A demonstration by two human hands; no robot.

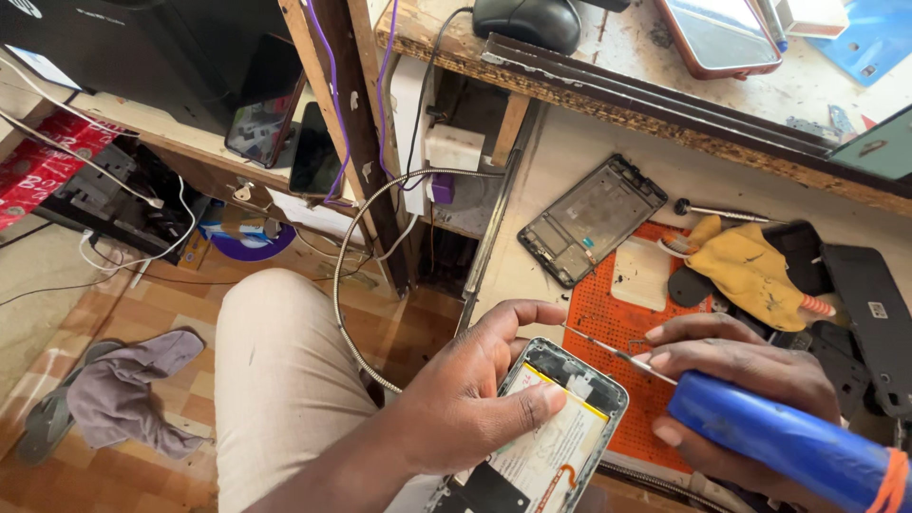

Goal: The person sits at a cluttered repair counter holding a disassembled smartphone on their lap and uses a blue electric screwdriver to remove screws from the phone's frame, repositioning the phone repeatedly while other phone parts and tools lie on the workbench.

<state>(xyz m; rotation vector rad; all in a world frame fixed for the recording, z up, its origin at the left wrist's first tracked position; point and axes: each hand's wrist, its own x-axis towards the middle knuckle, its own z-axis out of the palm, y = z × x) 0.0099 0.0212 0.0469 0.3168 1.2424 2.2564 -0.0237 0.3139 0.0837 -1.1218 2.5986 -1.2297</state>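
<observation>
Red printed package (43,161) far left under the shelf; opened phone (541,432) with yellow-edged white battery label, above the orange mat (608,323) at the counter edge, clasped by left hand (465,399); right hand (736,380) closed on blue-handled tool (788,442).

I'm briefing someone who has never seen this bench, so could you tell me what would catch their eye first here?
Low in the middle, the left hand holds an opened phone with its yellow-edged battery showing. Beside it the right hand grips a thick blue-handled tool, its thin metal tip reaching toward the phone's top. Behind them an orange mat lies on the bench, with a bare phone frame at its far edge.
</observation>
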